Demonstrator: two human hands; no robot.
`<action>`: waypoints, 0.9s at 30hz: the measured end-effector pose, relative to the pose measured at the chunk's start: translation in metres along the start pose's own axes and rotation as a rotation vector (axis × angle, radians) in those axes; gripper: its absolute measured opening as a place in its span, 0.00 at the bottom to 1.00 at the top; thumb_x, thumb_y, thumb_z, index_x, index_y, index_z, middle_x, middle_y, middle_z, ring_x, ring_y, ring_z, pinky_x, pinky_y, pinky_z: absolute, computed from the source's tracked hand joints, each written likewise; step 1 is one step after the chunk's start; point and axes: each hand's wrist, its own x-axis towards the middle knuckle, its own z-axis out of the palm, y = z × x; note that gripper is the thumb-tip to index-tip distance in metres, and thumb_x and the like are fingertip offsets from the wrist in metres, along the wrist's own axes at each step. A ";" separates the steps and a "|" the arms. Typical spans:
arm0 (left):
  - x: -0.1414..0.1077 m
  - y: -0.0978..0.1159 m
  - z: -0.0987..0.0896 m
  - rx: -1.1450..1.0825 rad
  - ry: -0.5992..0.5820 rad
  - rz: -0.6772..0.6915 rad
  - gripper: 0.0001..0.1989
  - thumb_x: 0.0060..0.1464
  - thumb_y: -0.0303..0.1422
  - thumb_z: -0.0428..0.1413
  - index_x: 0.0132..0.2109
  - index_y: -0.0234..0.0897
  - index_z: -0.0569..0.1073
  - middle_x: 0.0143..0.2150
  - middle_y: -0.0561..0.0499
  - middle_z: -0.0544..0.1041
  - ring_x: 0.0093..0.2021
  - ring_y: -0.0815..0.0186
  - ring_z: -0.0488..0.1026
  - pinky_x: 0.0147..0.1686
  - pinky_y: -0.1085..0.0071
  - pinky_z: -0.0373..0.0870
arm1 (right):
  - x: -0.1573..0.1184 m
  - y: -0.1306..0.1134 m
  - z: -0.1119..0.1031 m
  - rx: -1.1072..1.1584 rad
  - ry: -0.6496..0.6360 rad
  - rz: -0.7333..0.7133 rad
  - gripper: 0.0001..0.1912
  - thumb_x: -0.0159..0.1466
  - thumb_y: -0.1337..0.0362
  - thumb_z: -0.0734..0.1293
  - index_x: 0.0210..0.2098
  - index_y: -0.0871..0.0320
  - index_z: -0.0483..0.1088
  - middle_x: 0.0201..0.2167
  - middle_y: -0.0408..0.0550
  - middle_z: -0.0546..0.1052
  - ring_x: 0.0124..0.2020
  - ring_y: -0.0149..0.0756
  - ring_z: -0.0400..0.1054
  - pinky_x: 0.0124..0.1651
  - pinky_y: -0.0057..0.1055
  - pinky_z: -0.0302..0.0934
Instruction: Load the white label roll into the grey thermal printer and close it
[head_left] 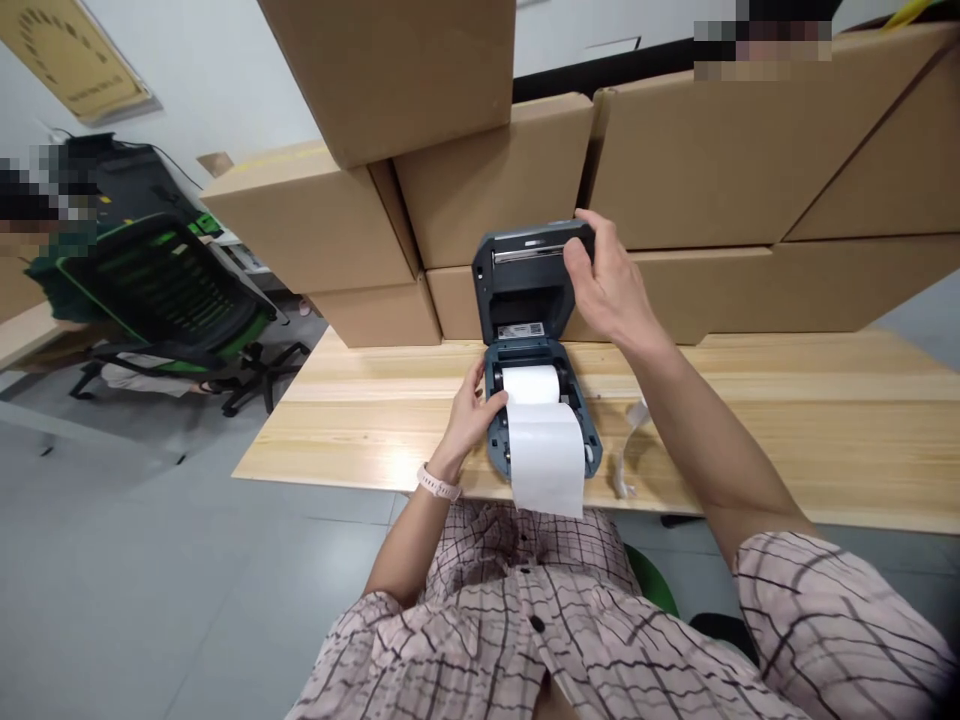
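Observation:
A dark grey label printer (591, 440) sits near the front edge of the wooden table with its lid (486, 290) raised. Inside its base lies a roll of white label paper (529, 384). From the roll a wide white strip (547, 465) runs forward and hangs past the table edge. My right hand (613, 285) grips the lid's upper right corner, thumb on the inner side. On the left side of the base, my left hand (471, 415) holds the body, its thumb over the rim beside the roll. The fingertips on the outer side are partly hidden.
Cardboard boxes (495, 180) are stacked along the table's back. A curled white strip (624, 468) lies right of the printer on the wooden table (360, 400). At left, a person sits on a black and green office chair (165, 290). Another head shows behind the boxes.

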 end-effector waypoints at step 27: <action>0.008 0.049 -0.011 0.849 -0.223 -0.142 0.32 0.53 0.36 0.53 0.65 0.33 0.71 0.37 0.42 0.84 0.37 0.48 0.79 0.38 0.61 0.69 | -0.032 0.011 0.049 -0.156 -1.094 -0.055 0.50 0.53 0.44 0.79 0.69 0.57 0.68 0.60 0.62 0.80 0.57 0.65 0.77 0.57 0.58 0.72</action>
